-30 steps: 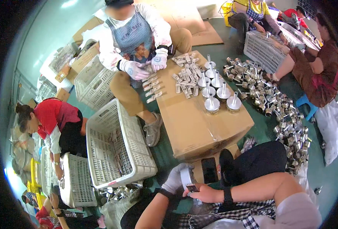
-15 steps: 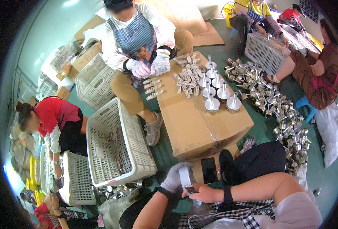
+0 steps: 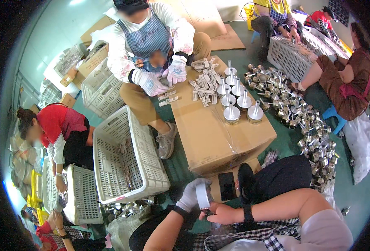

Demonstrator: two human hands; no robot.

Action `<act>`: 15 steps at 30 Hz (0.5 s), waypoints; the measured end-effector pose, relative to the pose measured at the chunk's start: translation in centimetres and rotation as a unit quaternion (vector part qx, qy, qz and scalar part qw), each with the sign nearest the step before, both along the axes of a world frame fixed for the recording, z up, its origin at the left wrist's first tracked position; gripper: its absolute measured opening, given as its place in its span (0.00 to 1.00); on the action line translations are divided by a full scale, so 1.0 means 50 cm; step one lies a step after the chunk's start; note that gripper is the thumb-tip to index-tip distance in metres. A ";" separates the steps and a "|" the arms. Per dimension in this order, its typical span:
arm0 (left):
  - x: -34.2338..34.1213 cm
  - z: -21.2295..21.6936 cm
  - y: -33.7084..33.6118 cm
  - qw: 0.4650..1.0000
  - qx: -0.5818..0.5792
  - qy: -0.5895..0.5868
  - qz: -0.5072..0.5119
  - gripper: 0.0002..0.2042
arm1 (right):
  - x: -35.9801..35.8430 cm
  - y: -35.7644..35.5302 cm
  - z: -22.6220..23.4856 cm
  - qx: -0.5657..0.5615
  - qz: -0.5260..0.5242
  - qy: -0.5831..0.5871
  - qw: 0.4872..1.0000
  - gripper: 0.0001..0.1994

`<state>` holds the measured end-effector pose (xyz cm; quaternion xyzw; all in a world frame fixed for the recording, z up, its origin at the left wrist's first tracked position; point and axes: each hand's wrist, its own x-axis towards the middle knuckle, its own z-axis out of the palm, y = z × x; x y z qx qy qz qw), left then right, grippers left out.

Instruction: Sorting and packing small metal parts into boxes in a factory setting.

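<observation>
My left hand [image 3: 188,197], in a pale glove, is closed round a round part with a white band-like rim [image 3: 202,196], held upright above my lap. My bare right hand [image 3: 223,214], a dark band at its wrist, is closed against the lower edge of the same part. Its fingers pinch a small dark piece [image 3: 208,212], too small to name. Just beyond my hands, a black phone [image 3: 227,186] lies on cardboard. On the big cardboard box [image 3: 212,142] stand several white discs with metal stems [image 3: 231,112], beside a pile of pale clips [image 3: 205,81].
Metal fittings [image 3: 306,129] lie heaped on the floor at the right. A white plastic crate [image 3: 162,184] stands at the left. Across the box, a co-worker's gloved hands [image 3: 151,83] hold a small piece. A grey glove [image 3: 270,157] lies near my knee.
My right fingers have shifted slightly at the lower edge of the round part. The co-worker opposite has gathered up some of the clips lined at the box's edge.
</observation>
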<state>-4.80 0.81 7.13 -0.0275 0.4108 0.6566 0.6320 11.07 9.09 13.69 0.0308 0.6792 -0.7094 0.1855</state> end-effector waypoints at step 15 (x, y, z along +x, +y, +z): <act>-0.007 -0.031 -0.014 0.998 -0.011 -0.057 -0.022 0.14 | 0.011 -0.019 -0.032 -0.004 -0.021 0.051 0.998 0.15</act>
